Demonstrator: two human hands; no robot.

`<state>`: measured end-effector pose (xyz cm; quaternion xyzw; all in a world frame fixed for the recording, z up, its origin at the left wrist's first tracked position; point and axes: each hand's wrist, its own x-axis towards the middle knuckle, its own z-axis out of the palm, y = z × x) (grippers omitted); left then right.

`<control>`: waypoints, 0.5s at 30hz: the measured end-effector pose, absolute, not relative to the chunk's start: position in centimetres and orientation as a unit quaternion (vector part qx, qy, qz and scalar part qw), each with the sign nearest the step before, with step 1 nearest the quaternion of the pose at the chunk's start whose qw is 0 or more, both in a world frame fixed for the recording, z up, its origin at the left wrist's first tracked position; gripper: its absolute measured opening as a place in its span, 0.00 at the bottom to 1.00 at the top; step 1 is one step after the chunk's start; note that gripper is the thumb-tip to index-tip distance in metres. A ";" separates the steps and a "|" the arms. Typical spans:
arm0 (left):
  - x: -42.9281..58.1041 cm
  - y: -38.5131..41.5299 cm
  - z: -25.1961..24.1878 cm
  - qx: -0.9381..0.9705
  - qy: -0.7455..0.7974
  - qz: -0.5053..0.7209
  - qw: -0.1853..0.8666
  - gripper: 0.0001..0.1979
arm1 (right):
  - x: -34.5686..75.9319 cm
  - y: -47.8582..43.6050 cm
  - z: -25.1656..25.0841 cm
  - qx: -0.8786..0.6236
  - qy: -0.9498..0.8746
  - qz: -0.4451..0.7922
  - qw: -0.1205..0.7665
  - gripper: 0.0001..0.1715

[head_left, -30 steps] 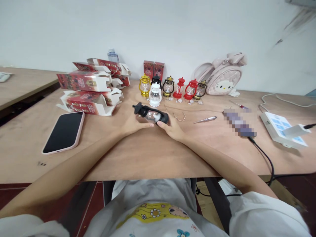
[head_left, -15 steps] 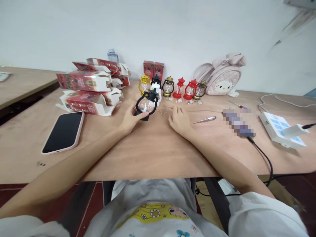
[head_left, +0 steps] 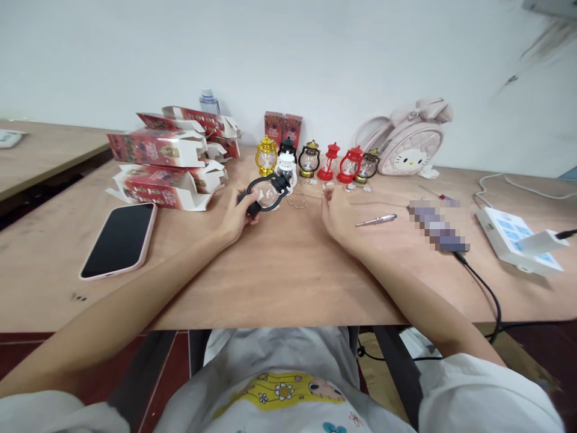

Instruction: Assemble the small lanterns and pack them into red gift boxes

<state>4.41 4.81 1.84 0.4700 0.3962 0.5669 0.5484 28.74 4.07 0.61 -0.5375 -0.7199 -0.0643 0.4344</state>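
My left hand point(head_left: 238, 216) grips a small black toy lantern point(head_left: 265, 195) by its base. The lantern tilts, its top leaning to the right, and its clear globe sits inside the round black handle. Just behind its top stands a white lantern point(head_left: 288, 165), partly covered. My right hand point(head_left: 338, 219) is turned on its side at the table, fingers loosely bent, with nothing seen in it. Beside it on the right lies a slim silver screwdriver point(head_left: 377, 220). Behind are a gold lantern point(head_left: 267, 157), a bronze lantern point(head_left: 309, 161) and a red lantern point(head_left: 349, 165).
Opened red boxes point(head_left: 155, 147) are stacked at the left, behind a phone point(head_left: 119, 240). Two red boxes point(head_left: 273, 126) stand against the wall near a pink bag point(head_left: 410, 144). A blurred-out device point(head_left: 437, 225) with a cable and a white power strip point(head_left: 514, 240) lie at right.
My left hand has tipped the black lantern from nearly upright to leaning right. My right hand has rolled from palm down onto its side and shifted slightly right.
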 end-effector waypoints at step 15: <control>4.8 3.8 2.0 0.511 0.380 0.475 0.608 0.15 | 26.8 2.8 -0.5 -0.373 -0.721 0.107 0.575 0.15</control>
